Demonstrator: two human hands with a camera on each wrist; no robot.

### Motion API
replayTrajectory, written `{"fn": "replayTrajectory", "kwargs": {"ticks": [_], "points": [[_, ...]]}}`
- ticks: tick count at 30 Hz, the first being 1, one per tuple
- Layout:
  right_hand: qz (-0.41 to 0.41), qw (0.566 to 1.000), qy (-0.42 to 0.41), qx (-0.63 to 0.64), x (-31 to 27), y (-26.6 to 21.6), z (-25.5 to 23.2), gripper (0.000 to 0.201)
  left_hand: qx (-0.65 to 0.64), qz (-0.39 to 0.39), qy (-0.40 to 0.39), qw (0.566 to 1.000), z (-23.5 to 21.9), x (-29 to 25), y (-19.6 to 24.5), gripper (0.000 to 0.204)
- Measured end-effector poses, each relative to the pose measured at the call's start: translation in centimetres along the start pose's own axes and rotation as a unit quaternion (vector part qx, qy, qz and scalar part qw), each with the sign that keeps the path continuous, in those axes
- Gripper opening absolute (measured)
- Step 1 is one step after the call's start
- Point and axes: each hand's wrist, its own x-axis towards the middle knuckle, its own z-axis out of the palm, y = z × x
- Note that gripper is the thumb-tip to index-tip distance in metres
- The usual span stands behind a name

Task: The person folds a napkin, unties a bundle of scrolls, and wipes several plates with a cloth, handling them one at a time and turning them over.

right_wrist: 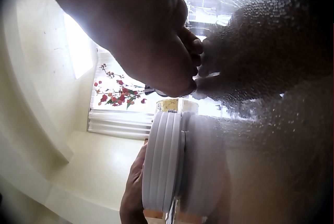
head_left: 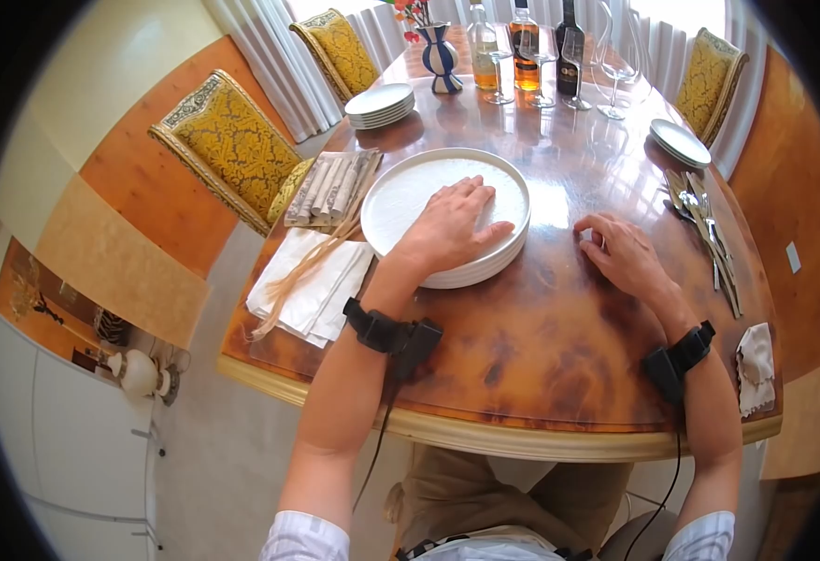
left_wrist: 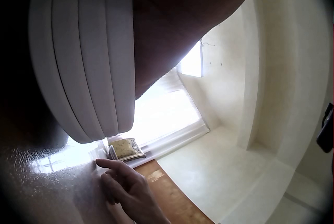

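Note:
My left hand (head_left: pixel 452 220) lies with spread fingers on top of a stack of large white plates (head_left: pixel 400 192) in the middle of the near table. The left wrist view shows several stacked rims of these plates (left_wrist: pixel 86 57) close up, under the hand. To the right of the stack, my right hand (head_left: pixel 623 254) rests at the table surface, its fingers loosely bent and holding nothing. In the right wrist view its fingertips (right_wrist: pixel 194 52) are down at the glossy tabletop, and the plate stack (right_wrist: pixel 163 166) stands apart from it.
Left of the plates lie white napkins (head_left: pixel 299 285) with straw-like strands, and rolled patterned cloths (head_left: pixel 333 182). Smaller plates (head_left: pixel 380 103) stand beyond, near a striped vase (head_left: pixel 441 61), bottles and glasses. Cutlery (head_left: pixel 709 224), small plates (head_left: pixel 679 143) and a folded cloth (head_left: pixel 755 369) line the right side.

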Motion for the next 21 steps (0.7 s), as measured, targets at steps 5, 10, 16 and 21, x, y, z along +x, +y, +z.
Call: {"fn": "replayTrajectory", "kwargs": {"ticks": [5,10,16,21], "points": [[0.0,1.0,0.001,-0.004,0.01,0.08,0.12,0.02,0.0,0.001,0.0,1.0,-0.03,-0.01,-0.04,0.07],[-0.002,1.0,0.003,0.002,0.03,0.16,0.18,0.02,0.0,-0.001,-0.001,1.0,0.0,-0.02,-0.06,0.07],[-0.001,1.0,0.0,0.007,0.06,0.12,0.13,0.02,-0.004,-0.004,-0.001,1.0,-0.15,-0.08,0.06,0.069],[0.004,1.0,-0.001,0.005,0.06,0.03,0.08,0.02,-0.003,-0.005,-0.002,1.0,-0.17,-0.1,0.07,0.07]]}}
